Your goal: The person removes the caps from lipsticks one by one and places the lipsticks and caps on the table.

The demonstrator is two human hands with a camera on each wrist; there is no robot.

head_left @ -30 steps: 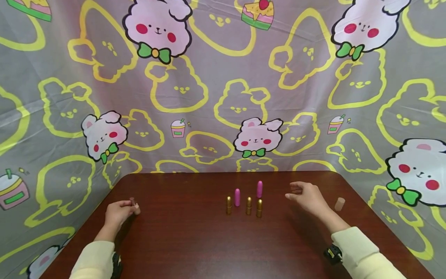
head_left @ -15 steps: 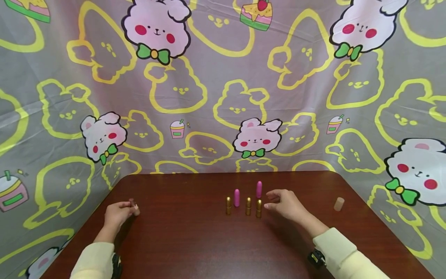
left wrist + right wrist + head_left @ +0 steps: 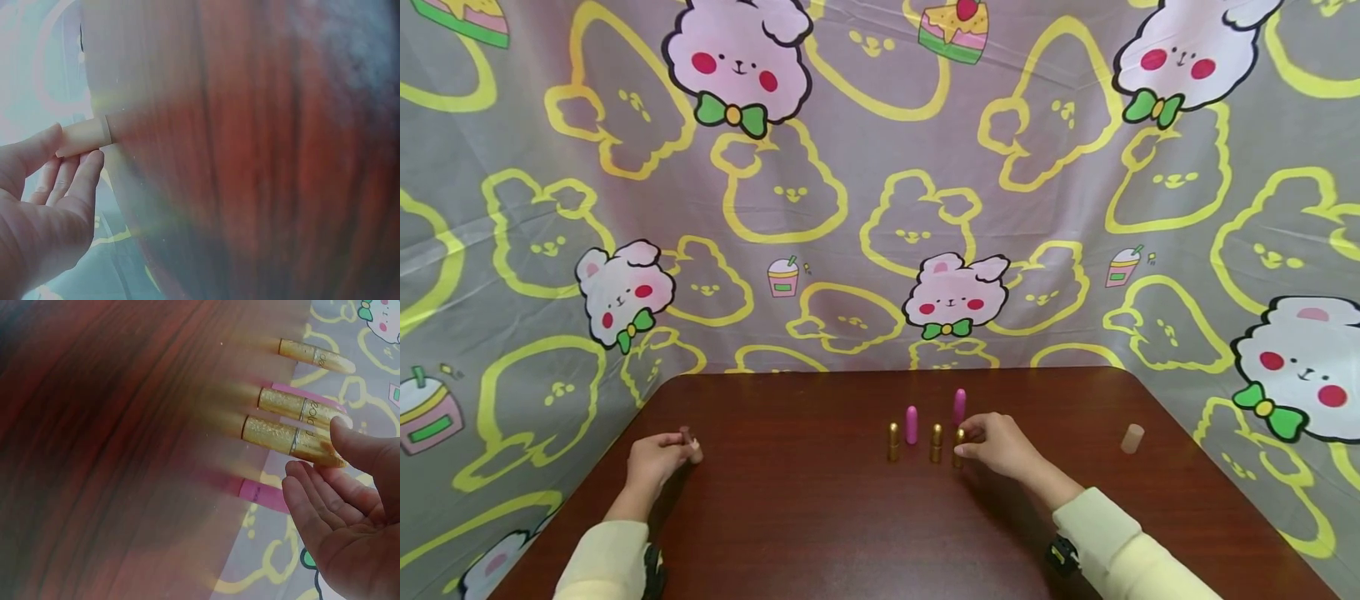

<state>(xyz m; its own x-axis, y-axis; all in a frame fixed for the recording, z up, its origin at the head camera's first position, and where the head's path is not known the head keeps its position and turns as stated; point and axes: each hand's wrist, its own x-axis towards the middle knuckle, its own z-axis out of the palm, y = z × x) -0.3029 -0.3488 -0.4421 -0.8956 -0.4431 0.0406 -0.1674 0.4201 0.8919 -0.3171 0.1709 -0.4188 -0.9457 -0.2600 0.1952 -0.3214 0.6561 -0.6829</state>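
Far left, my left hand pinches a beige tube with a brown end, which looks like a lipstick, upright on the table; the fingers cover part of it. At the middle, my right hand has thumb and fingers around the upper part of the rightmost gold lipstick tube, which stands on the table. Two more gold lipstick tubes stand to its left, the middle gold tube and the leftmost gold tube. A pink bullet-shaped tube and another pink tube stand behind them.
The brown wooden table carries a short beige cylinder near its right edge. A grey cartoon-print cloth hangs behind the table and along both sides.
My right hand has moved left from open space beside the tubes, and its fingers are now around the rightmost gold lipstick tube. The left hand has stayed in place.
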